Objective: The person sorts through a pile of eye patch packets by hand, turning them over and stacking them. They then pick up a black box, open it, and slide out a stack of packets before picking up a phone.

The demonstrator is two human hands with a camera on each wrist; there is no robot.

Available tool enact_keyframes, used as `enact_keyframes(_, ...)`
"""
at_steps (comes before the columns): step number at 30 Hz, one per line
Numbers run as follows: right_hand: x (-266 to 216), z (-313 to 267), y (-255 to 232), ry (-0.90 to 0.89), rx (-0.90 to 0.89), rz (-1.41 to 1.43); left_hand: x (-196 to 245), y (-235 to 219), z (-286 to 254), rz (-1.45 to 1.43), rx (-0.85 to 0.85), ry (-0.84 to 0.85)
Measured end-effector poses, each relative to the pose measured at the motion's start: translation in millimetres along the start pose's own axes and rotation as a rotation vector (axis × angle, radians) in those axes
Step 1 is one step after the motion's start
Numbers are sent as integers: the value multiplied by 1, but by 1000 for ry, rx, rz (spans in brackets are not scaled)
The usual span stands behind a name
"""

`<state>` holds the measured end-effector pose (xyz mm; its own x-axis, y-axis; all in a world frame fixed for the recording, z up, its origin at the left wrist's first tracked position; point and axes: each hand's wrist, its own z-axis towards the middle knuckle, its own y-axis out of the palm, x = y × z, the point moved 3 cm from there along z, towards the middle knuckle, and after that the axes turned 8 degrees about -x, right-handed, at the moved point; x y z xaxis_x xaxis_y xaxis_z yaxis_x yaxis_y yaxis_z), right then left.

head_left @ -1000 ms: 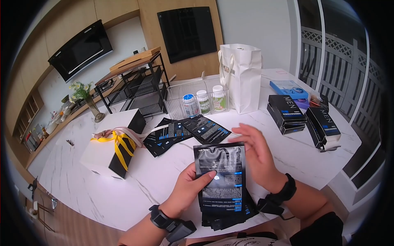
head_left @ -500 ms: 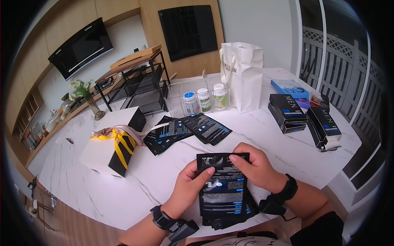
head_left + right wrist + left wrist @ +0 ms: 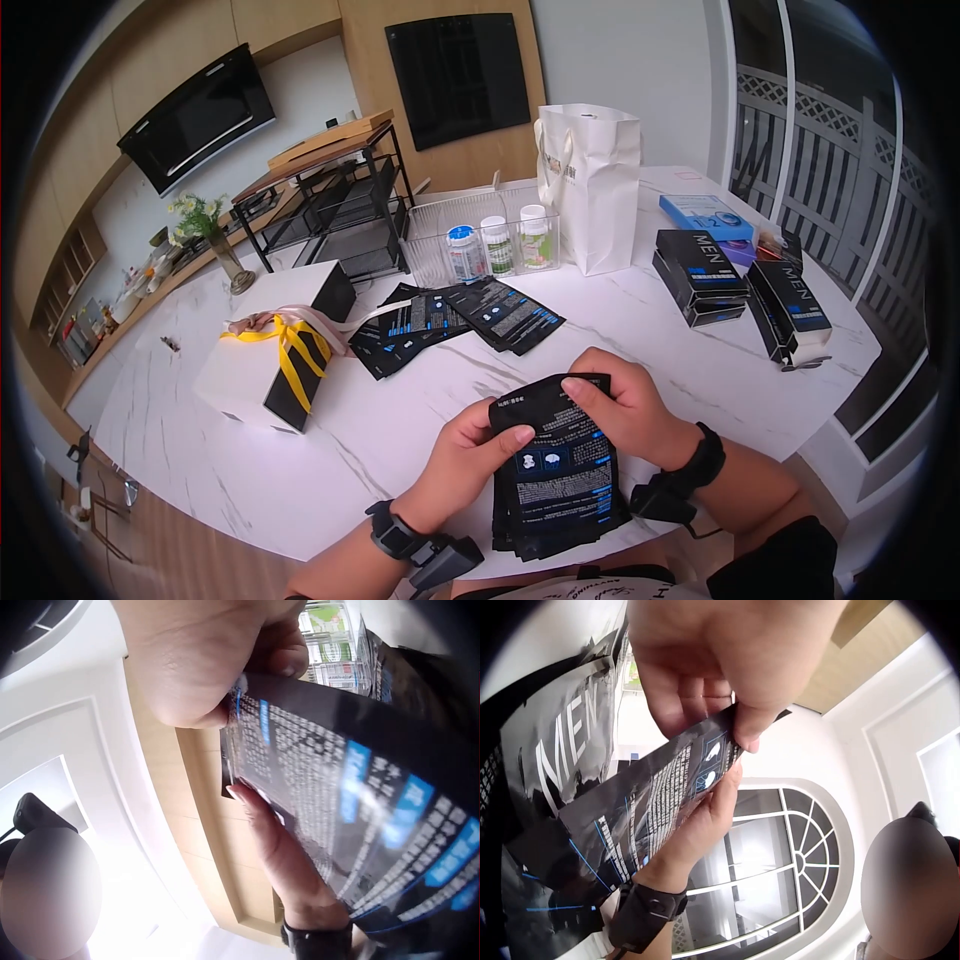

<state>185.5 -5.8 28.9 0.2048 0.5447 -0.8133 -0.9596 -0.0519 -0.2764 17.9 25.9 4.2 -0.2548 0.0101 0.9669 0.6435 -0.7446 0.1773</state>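
Both hands hold a black foil sachet (image 3: 560, 475) with white and blue print, upright near the front edge of the table. My left hand (image 3: 472, 455) pinches its upper left part, thumb laid over the front. At the upper right corner, my right hand (image 3: 628, 408) grips it, thumb in front and fingers behind. More black sachets show beneath and beside the held one, their count hidden. The left wrist view shows the sachet (image 3: 656, 799) tilted between both hands, beside a packet marked MEN (image 3: 562, 731). Dense printed text fills the sachet (image 3: 322, 765) in the right wrist view.
Loose black sachets (image 3: 510, 315) lie mid-table. A ribboned box (image 3: 250, 375) stands left. Behind are a clear bin (image 3: 430, 255) with bottles, a white paper bag (image 3: 590, 190) and a black rack (image 3: 350, 220). MEN boxes (image 3: 700, 280) stand right.
My right hand has come from raised, spread fingers to gripping the sachet's upper right corner. The sachet's top edge is lower, and a sachet face with small pictures now shows in front.
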Motion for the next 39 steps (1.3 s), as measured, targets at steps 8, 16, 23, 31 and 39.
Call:
enact_keyframes(8, -5, -4, 2, 5, -111, 4, -6, -3, 3, -12, 37, 3)
enact_keyframes(16, 7, -3, 9, 187, -105, 325, 2, -6, 3, -64, 148, 70)
enact_keyframes(23, 13, -1, 5, 224, 3, 233, -5, -5, 5, -106, 86, 3)
enact_keyframes(31, 6, -5, 4, 97, -77, 97, -9, -5, 5, -47, 55, -16)
enact_keyframes(39, 2, -5, 2, 127, -23, 152, -2, -4, 3, -32, 63, 24)
